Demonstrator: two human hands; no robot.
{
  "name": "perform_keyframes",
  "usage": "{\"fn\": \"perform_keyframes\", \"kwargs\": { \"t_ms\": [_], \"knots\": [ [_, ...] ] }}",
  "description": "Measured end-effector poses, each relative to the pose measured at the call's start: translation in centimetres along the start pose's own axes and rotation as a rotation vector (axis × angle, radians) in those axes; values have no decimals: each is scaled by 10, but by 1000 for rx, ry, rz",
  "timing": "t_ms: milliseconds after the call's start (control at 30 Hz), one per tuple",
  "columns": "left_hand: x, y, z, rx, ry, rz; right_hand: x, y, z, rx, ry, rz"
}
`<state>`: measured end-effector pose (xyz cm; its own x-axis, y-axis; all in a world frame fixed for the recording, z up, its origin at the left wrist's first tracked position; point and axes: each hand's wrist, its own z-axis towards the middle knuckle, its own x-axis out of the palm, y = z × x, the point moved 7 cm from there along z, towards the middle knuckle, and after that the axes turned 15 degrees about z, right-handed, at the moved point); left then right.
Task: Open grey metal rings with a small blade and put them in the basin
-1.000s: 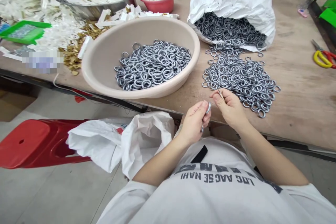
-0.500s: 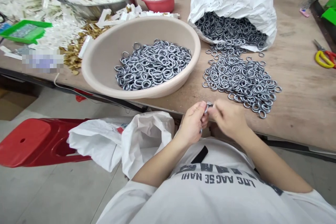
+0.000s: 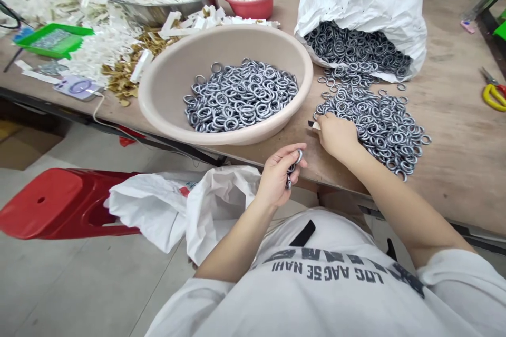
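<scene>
My left hand (image 3: pixel 279 176) is closed around a few grey rings (image 3: pixel 299 156), one held near the thumb and others lower in the fingers. Past the table's front edge, my right hand (image 3: pixel 338 134) reaches to the left side of a loose pile of grey rings (image 3: pixel 389 131). Between its fingers is a small flat piece (image 3: pixel 314 125), dark at the tip and pale behind; its kind is unclear. Whether the right fingers also hold a ring is hidden. Left of the hands stands a large beige basin (image 3: pixel 166 124) partly filled with similar rings.
A white sack (image 3: pixel 363 0) lies open behind the pile, rings spilling out. Scissors (image 3: pixel 494 96) lie far right. At the back left are a metal bowl (image 3: pixel 158 13), a red bowl (image 3: pixel 251 8) and a green tray (image 3: pixel 23 45). A red stool (image 3: pixel 43 205) and white bags (image 3: pixel 217 205) are below.
My hands were together over a ring at the table edge. They have parted: the right moved forward to the ring pile, the left stays near the edge with its rings.
</scene>
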<state>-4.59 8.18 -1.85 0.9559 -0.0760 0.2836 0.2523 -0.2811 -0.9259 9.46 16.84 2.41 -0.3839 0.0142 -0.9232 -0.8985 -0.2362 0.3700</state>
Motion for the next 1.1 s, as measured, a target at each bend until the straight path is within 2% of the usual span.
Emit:
{"fn": "perform_keyframes", "kwargs": {
  "t_ms": [33, 100, 200, 233, 300, 367, 433, 533, 600, 700, 767, 900, 1100],
  "knots": [
    [-1, 0, 2, 3, -17, -4, -4, -1, -3, -11, -19, 110],
    [1, 1, 6, 18, -44, 2, -9, 0, -17, -22, 2, 470],
    [12, 3, 8, 84, -51, 68, 1, 12, -49, 15, 177, 1137],
    [17, 3, 8, 112, -51, 95, 4, 16, -60, 45, 192, 1282],
    [26, 4, 5, 159, -50, 139, 9, 19, -76, 92, 132, 1403],
    [33, 4, 2, 178, -40, 165, 6, 17, -85, 83, -23, 1367],
    [38, 5, 0, 156, -10, 149, -2, 15, -89, 25, -118, 1294],
    [43, 7, -3, 72, 67, 49, -13, 15, -90, -65, -121, 1185],
    [45, 7, -4, 12, 104, -13, -23, 16, -94, -127, -153, 1001],
    [45, 6, -6, -39, 91, -63, -33, 24, -102, -240, -183, 651],
    [44, 6, -7, -56, 66, -79, -33, 29, -107, -287, -170, 504],
    [47, 8, -9, -91, 53, -95, -31, 31, -110, -302, -160, 392],
    [46, 10, -9, -106, 41, -83, -30, 35, -113, -312, -140, 366]
  ]
}}
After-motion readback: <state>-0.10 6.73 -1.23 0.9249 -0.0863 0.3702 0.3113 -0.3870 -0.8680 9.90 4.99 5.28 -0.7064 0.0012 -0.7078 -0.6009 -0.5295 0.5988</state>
